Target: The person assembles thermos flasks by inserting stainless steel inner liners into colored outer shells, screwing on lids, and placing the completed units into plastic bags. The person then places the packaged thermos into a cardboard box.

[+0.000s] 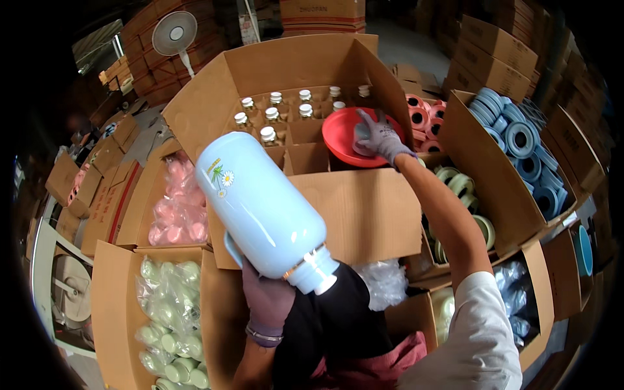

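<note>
A light blue thermos flask (pixel 260 201) with a daisy print is tilted, its neck and white stopper pointing down toward me. My left hand (pixel 268 300), in a greyish-purple glove, holds it by the handle side near the neck; its fingertips are hidden behind the flask. My right hand (pixel 380 138), in a light grey glove, reaches into a red plastic basin (pixel 337 138). Its fingers curve around a small greyish round piece that I cannot make out. The basin rests over a divided carton (pixel 286 65) holding several glass liners (pixel 272 115) with white caps.
Cartons ring me: bagged pink parts (pixel 177 208) and bagged pale green caps (pixel 175 312) at left. On the right are pink rings (pixel 419 118), green rings (pixel 460 185) and blue rings (pixel 523 140). A fan (pixel 174 34) and stacked cartons (pixel 494 55) stand farther back.
</note>
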The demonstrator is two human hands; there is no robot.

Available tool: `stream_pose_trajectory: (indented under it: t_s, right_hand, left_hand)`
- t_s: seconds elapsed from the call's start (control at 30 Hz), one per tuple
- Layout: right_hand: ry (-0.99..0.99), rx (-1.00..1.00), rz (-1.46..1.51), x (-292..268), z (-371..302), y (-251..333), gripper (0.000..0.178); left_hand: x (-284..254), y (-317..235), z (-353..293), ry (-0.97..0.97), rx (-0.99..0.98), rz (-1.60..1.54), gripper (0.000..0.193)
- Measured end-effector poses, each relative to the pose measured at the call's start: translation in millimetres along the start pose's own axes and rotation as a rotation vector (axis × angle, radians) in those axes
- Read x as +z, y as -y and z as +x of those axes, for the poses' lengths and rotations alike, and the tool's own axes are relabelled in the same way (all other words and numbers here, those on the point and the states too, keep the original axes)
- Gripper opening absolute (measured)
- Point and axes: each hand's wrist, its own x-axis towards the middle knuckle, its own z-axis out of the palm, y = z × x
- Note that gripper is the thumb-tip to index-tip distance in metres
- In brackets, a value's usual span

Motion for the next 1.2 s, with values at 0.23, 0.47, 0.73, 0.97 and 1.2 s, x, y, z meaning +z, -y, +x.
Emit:
stream_pose_trajectory:
  t_s: [0.23,0.47,0.73,0.97,1.2]
  right_hand:
    - [-0.250,-0.328,0.463,-51,-29,50,0.061]
    - [-0.358,-0.499,0.459,-70,-213,119,0.082]
    - [0.028,-0.002,1.187,-50,-278,104,0.101]
    - [0.517,0.290,1.424,-67,-259,126,0.072]
    - [-0.032,-0.208,-0.240,-17,-33,13,0.024]
  left_hand:
    - [-17,5,73,0.068,-0.051,-0.158,0.051]
    - [13,63,56,-0.123,-0.090,0.062,0.060]
    - [17,72,31,-0.127,-0.071,0.133,0.063]
    - [13,33,17,0.008,0.173,0.576,0.053]
    - [-21,-82,-29,-0.253,0.259,1.148,0.038]
